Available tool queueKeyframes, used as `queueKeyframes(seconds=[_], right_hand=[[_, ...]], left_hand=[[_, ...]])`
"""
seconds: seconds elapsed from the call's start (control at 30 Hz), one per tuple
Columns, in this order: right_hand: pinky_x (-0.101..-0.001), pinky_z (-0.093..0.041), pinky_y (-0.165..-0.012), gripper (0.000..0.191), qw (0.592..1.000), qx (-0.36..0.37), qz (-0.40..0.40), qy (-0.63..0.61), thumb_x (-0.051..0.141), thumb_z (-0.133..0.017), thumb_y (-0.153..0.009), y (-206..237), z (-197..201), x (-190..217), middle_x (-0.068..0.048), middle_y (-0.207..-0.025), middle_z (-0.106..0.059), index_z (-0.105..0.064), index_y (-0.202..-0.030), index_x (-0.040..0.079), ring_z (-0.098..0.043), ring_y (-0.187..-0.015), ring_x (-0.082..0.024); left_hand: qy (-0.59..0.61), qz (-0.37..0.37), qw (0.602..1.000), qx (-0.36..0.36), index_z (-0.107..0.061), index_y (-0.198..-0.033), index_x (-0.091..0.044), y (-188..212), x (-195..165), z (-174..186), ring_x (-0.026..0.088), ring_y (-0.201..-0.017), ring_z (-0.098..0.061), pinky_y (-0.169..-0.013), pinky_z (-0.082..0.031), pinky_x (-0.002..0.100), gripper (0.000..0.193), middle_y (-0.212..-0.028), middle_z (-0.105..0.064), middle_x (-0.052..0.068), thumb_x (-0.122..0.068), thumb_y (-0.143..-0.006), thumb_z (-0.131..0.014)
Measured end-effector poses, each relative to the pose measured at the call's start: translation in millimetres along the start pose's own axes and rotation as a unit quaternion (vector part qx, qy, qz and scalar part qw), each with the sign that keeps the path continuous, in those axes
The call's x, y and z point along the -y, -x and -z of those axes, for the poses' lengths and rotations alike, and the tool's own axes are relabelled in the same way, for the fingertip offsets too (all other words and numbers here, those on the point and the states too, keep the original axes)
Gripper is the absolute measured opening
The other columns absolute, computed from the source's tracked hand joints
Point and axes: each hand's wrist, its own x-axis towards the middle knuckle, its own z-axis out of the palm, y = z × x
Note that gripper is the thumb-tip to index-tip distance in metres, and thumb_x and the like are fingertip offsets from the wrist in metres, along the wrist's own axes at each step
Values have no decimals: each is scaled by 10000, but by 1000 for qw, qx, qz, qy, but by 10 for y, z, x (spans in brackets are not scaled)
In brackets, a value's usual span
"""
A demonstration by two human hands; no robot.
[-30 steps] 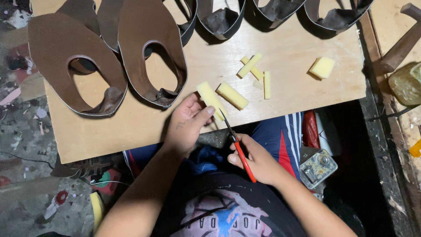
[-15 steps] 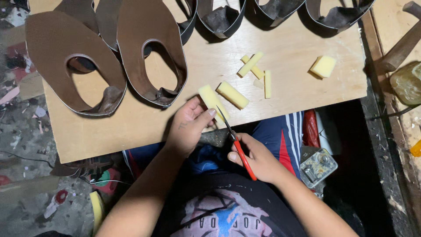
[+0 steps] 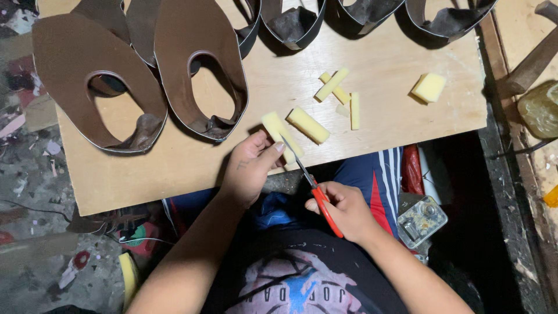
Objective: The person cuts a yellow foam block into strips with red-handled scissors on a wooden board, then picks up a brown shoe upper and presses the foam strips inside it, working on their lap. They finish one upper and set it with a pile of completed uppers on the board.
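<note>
My left hand [image 3: 249, 168] pins a pale yellow foam strip [image 3: 278, 131] against the near edge of a plywood board [image 3: 174, 174]. My right hand [image 3: 343, 209] grips red-handled scissors [image 3: 314, 189], and their blades reach up to the strip right by my left thumb. A second foam strip [image 3: 308, 125] lies just to the right of the first. Several thinner foam offcuts [image 3: 340, 96] lie further back, and a square foam block [image 3: 429, 87] sits near the board's right edge.
Brown leather shoe uppers [image 3: 93, 81] [image 3: 200, 64] lie on the board's left half, with darker uppers [image 3: 290, 23] along the far edge. A wooden hammer handle [image 3: 532, 64] and a yellowish jar [image 3: 540, 107] are at the right. A small clear box [image 3: 421, 221] rests beside my leg.
</note>
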Motion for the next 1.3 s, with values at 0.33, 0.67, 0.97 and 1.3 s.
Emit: queueKeyframes(seconds=[0.33, 0.67, 0.97, 1.3], right_hand=[[-285, -511, -716, 397, 999, 42, 9, -4, 334, -775, -851, 2, 36, 90, -28, -836, -685, -681, -1089, 31, -576, -774, -93], [-303, -506, -828, 415, 999, 37, 32, -24, 336, -725, -881, -96, -3, 83, -47, -952, -678, -642, -1146, 27, -591, -894, -120], [-238, -432, -612, 306, 995, 24, -39, -88, 309, -746, -888, -93, -82, -92, 48, -771, -594, -696, -1012, 33, -512, -695, -48], [-251, -411, -558, 294, 999, 18, -31, -38, 317, -762, -886, -152, -51, -5, 37, -672, -569, -707, -871, 29, -482, -632, -49]], left_hand=[[-37, -1, 999, -39, -180, -1618, -38, 40, -123, -86, 127, -880, -649, -811, -556, 290, 755, -1020, -677, 107, -19, -960, -550], [-41, -18, 999, 13, -375, -1547, 1, 128, 122, -195, 85, -881, -606, -793, -502, 244, 628, -1034, -676, 62, 29, -952, -573], [-30, 5, 1000, -1, -504, -1388, 12, 119, 213, -187, 111, -881, -669, -783, -552, 262, 424, -990, -685, 70, 37, -968, -554], [-120, 26, 992, -2, -587, -1295, -4, 64, 180, -119, 84, -810, -650, -730, -547, 239, 324, -936, -694, 38, -52, -976, -555]])
